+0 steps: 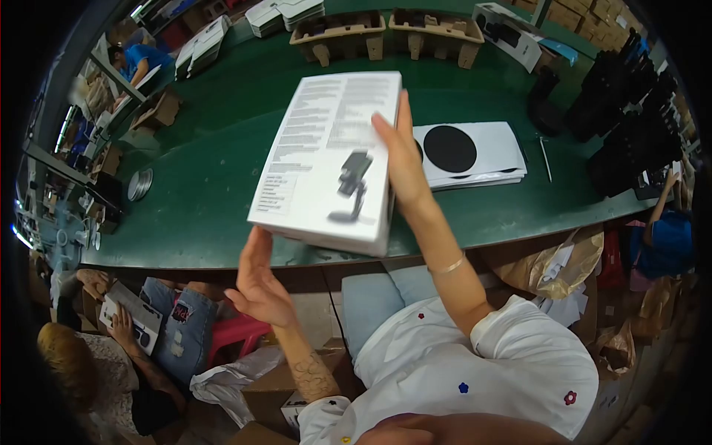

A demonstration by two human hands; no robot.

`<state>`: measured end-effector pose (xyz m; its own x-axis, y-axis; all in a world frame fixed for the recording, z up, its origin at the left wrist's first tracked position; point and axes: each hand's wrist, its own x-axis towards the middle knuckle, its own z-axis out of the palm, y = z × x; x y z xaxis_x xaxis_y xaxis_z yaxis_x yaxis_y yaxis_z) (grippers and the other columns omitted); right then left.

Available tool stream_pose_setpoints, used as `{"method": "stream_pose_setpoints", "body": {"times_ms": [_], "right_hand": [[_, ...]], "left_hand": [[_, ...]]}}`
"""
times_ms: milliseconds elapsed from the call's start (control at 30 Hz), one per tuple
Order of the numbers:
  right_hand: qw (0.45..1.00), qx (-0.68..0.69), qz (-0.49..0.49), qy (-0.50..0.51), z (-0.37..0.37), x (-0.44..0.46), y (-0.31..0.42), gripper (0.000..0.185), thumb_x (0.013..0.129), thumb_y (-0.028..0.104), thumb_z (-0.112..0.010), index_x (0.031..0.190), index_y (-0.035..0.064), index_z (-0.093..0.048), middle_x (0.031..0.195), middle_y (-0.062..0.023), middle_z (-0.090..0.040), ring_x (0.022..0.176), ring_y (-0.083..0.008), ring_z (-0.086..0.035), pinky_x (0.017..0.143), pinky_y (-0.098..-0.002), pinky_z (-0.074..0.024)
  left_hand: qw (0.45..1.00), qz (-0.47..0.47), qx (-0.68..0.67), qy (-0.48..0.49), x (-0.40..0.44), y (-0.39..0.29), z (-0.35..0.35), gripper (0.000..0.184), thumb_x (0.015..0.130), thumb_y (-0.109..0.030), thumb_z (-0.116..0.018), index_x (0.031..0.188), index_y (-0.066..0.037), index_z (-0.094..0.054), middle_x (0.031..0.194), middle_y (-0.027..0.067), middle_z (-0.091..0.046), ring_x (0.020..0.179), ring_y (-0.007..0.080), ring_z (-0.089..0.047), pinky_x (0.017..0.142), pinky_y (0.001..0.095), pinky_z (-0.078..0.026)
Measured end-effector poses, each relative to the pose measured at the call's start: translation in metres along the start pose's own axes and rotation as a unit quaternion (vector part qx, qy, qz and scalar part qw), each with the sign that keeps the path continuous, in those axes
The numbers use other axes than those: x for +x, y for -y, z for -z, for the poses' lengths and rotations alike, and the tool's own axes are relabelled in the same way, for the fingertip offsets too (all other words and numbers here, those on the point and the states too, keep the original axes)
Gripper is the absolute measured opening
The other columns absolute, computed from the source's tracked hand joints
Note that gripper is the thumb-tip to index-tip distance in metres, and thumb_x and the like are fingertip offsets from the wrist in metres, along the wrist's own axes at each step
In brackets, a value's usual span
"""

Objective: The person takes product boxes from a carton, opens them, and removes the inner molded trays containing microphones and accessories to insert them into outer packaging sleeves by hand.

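Observation:
A white printed box [319,148], with text and a picture of a dark device on a stand, is held tilted above the green table. My right hand [406,162] grips its right side, the thumb over the top face. Under the near left corner, my left hand [265,285] supports the box; its fingertips are hidden beneath it and its thumb is spread away. To the right of the box, a stack of flat white sheets [493,152] with black round shapes lies on the table, partly hidden by my right hand and the box.
Two brown cardboard trays [337,37] stand at the back of the green table [200,178]. Black parts [623,111] and a thin pen-like tool [546,158] are at the right. A stack of round metal discs [140,184] is at the left. Co-workers sit at lower left, upper left and far right.

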<state>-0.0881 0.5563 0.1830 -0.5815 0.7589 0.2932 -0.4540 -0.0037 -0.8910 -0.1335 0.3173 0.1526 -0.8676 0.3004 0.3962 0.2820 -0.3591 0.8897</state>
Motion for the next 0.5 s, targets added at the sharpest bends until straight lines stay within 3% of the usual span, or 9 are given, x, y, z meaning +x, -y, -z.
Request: {"method": "stream_pose_setpoints", "body": {"times_ms": [100, 200, 333, 500], "right_hand": [[0.99, 0.111, -0.072, 0.041, 0.007, 0.029, 0.012, 0.073, 0.092, 0.02, -0.055, 0.148, -0.008, -0.018, 0.149, -0.023, -0.032, 0.136, -0.025, -0.036, 0.109, -0.0281, -0.0279], [0.988, 0.075, -0.132, -0.021, 0.023, 0.046, 0.018, 0.065, 0.088, 0.021, -0.062, 0.141, -0.0087, -0.037, 0.135, -0.021, -0.052, 0.117, -0.0209, -0.055, 0.098, -0.0268, -0.0396], [0.989, 0.05, -0.14, -0.019, 0.034, 0.051, 0.017, 0.063, 0.085, 0.023, -0.066, 0.136, -0.0078, -0.045, 0.126, -0.0207, -0.059, 0.109, -0.0212, -0.06, 0.094, -0.0266, -0.043], [0.989, 0.031, -0.145, -0.01, 0.041, 0.056, 0.013, 0.07, 0.084, 0.024, -0.067, 0.139, -0.0099, -0.039, 0.128, -0.0227, -0.056, 0.11, -0.0232, -0.059, 0.094, -0.0278, -0.0431]], "left_hand": [[0.999, 0.002, -0.037, 0.03, -0.017, -0.005, -0.022, 0.099, 0.089, -0.072, -0.018, 0.138, 0.012, -0.036, 0.134, 0.0337, -0.047, 0.133, 0.0396, -0.04, 0.115, 0.0499, -0.02], [0.997, 0.023, -0.066, 0.038, -0.025, -0.006, -0.046, 0.1, 0.088, -0.073, -0.023, 0.142, 0.011, -0.028, 0.134, 0.0349, -0.047, 0.135, 0.0403, -0.037, 0.116, 0.0504, -0.016], [0.998, 0.01, -0.053, 0.034, -0.027, 0.001, -0.058, 0.098, 0.087, -0.073, -0.024, 0.141, 0.009, -0.029, 0.134, 0.032, -0.048, 0.134, 0.0386, -0.04, 0.116, 0.0498, -0.016], [0.997, 0.021, -0.065, 0.036, -0.027, 0.002, -0.053, 0.096, 0.089, -0.071, -0.024, 0.14, 0.01, -0.028, 0.134, 0.0325, -0.047, 0.134, 0.0395, -0.039, 0.116, 0.0508, -0.016]]}}
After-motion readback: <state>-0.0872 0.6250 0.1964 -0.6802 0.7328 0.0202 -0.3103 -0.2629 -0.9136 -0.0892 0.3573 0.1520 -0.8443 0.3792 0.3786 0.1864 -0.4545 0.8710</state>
